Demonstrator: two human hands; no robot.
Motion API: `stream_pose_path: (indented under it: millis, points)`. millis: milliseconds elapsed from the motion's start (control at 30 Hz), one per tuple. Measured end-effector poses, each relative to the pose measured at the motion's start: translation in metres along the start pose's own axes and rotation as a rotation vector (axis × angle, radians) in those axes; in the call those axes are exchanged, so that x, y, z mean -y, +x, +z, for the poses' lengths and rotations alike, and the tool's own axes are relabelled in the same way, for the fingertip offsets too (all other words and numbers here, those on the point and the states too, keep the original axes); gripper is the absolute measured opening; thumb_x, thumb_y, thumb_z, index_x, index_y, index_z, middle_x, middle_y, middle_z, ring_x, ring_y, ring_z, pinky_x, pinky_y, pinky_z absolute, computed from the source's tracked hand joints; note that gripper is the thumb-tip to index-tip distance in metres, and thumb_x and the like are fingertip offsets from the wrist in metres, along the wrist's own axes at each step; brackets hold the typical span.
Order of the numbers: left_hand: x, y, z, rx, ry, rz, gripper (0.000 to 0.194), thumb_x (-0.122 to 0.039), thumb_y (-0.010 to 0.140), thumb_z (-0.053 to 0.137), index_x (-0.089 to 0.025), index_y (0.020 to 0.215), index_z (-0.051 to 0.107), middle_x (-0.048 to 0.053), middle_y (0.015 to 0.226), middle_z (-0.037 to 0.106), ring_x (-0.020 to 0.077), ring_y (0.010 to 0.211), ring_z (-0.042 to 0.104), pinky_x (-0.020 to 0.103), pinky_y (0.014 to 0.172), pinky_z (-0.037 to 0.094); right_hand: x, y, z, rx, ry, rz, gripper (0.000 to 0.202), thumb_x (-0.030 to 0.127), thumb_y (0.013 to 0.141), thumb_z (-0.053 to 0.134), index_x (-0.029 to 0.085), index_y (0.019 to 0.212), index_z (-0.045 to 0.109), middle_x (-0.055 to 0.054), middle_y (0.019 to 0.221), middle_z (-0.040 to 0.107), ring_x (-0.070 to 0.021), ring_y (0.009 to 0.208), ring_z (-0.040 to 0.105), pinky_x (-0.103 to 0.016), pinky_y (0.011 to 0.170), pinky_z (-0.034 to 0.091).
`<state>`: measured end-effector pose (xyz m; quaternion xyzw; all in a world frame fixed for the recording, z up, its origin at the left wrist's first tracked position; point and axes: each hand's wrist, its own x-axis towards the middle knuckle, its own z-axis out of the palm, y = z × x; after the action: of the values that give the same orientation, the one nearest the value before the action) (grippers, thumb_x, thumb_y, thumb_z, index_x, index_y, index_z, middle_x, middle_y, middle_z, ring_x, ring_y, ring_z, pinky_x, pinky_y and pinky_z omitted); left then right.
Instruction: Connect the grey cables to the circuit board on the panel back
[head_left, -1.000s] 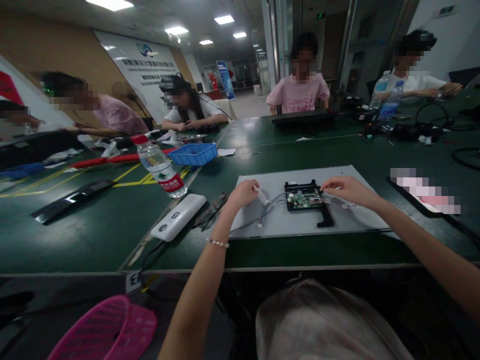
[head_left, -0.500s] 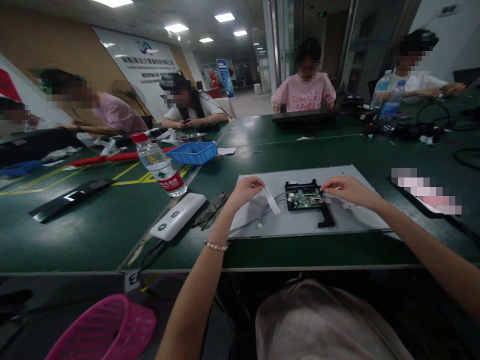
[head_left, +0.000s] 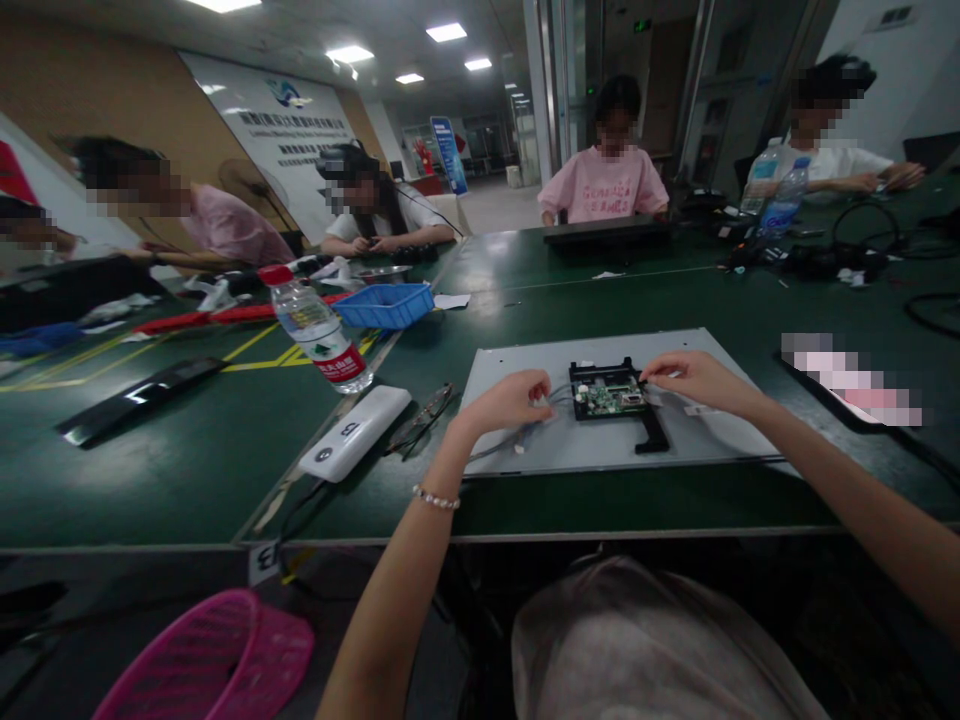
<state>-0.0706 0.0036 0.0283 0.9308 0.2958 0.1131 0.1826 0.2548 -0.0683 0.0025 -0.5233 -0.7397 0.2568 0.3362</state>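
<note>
A grey flat panel (head_left: 525, 452) lies on the green table. On it sits a black frame (head_left: 654, 434) with a green circuit board (head_left: 609, 398) inside. My left hand (head_left: 517, 400) is over the panel's left part, beside a grey cable (head_left: 499, 449), fingers curled; whether they hold anything is too small to tell. My right hand (head_left: 679, 372) has its fingertips pinched at the frame's upper right corner, on something I cannot make out.
Left of the panel are glasses (head_left: 424, 420), a white power bank (head_left: 356, 433), a water bottle (head_left: 319, 330) and a blue basket (head_left: 388, 306). A phone (head_left: 851, 390) lies at the right. Several people sit around the table.
My left hand has moved slightly right and down, closer to the frame. The white strip seen at its fingers before no longer shows clearly. My right hand stays in place.
</note>
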Motion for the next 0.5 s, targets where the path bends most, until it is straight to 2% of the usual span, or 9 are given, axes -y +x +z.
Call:
stream_pose_path:
  millis: [67, 267, 433, 500]
  points:
    - [0.003, -0.001, 0.004, 0.046, 0.035, -0.022, 0.031, -0.043, 0.074, 0.066, -0.018, 0.088, 0.054, 0.002, 0.083, 0.058, 0.0159, 0.073, 0.054, 0.026, 0.066, 0.041, 0.001, 0.000, 0.000, -0.008, 0.000, -0.001, 0.023, 0.030, 0.078, 0.053, 0.022, 0.089, 0.072, -0.005, 0.096, 0.070, -0.0228, 0.090, 0.063, -0.035, 0.078, 0.049]
    - [0.011, -0.002, 0.012, 0.034, 0.157, -0.020, 0.043, -0.055, 0.072, 0.064, -0.018, 0.091, 0.053, 0.006, 0.090, 0.056, 0.0210, 0.084, 0.053, 0.030, 0.076, 0.041, -0.002, 0.000, -0.001, 0.004, 0.004, 0.007, 0.023, 0.031, 0.077, 0.055, 0.022, 0.089, 0.072, -0.005, 0.097, 0.070, -0.0229, 0.090, 0.063, -0.036, 0.079, 0.050]
    - [0.007, -0.004, 0.011, 0.044, 0.206, -0.066, 0.049, -0.058, 0.068, 0.066, -0.019, 0.094, 0.053, 0.007, 0.095, 0.055, 0.0240, 0.089, 0.051, 0.033, 0.080, 0.041, -0.002, 0.000, -0.002, 0.030, -0.015, 0.033, 0.022, 0.030, 0.078, 0.054, 0.023, 0.090, 0.072, -0.005, 0.099, 0.069, -0.0228, 0.091, 0.063, -0.036, 0.080, 0.050]
    - [0.005, -0.003, 0.010, 0.034, 0.206, -0.058, 0.044, -0.057, 0.073, 0.063, -0.019, 0.093, 0.053, 0.007, 0.094, 0.055, 0.0232, 0.088, 0.052, 0.033, 0.080, 0.041, -0.003, 0.000, -0.003, 0.029, -0.028, 0.028, 0.022, 0.030, 0.078, 0.054, 0.023, 0.090, 0.072, -0.005, 0.100, 0.070, -0.0228, 0.091, 0.063, -0.035, 0.080, 0.050]
